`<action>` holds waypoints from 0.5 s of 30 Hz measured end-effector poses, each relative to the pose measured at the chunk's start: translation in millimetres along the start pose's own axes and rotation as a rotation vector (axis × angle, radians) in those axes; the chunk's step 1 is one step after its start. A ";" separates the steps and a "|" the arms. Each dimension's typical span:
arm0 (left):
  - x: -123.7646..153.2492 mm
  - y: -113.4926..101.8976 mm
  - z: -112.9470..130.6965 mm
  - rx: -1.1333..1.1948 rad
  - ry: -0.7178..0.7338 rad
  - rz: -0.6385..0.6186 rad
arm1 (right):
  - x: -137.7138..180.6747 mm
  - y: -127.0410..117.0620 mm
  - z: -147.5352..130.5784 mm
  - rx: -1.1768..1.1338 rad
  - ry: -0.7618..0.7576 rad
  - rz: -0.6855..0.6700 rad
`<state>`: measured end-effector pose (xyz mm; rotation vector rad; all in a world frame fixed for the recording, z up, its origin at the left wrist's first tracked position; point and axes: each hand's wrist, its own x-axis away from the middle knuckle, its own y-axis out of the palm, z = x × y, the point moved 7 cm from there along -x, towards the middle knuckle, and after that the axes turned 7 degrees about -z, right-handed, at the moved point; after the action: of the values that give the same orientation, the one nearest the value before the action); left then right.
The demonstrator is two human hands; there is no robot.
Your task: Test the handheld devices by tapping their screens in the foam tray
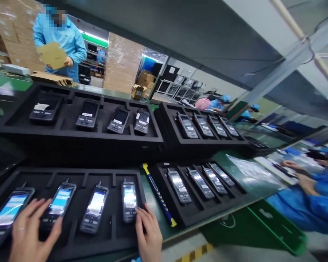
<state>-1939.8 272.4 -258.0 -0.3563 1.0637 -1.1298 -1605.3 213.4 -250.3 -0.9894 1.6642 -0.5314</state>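
Observation:
My left hand is at the lower left with its fingers spread. It reaches over the gap between the leftmost handheld phone and a second handheld phone, with fingertips at their edges. My right hand has its fingers stretched out at the right edge of the black foam tray. Its fingertips are beside or touching the rightmost lit phone. Another lit phone lies between the hands. All these phones have stubby antennas and glowing screens.
A raised foam tray with dark-screened phones stands behind, beside another foam tray. A yellow-and-blue stick separates the near tray from a right foam tray. Co-workers are across the bench and at right, near a green bin.

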 end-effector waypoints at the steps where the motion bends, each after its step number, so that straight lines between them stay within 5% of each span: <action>1: 1.7 11.3 19.3 0.012 0.067 -0.041 | -0.3 0.0 -2.6 -0.001 -0.008 0.005; 5: 13.1 45.4 65.0 0.047 0.188 -0.184 | -3.0 5.1 -7.5 0.039 0.040 -0.036; 15: 18.6 56.0 71.2 -0.007 0.251 -0.229 | -8.7 10.5 -6.5 0.037 0.117 -0.067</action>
<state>-1849.0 262.1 -271.9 -0.3547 1.2705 -1.4021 -1614.2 225.5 -251.2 -1.0061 1.7223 -0.6738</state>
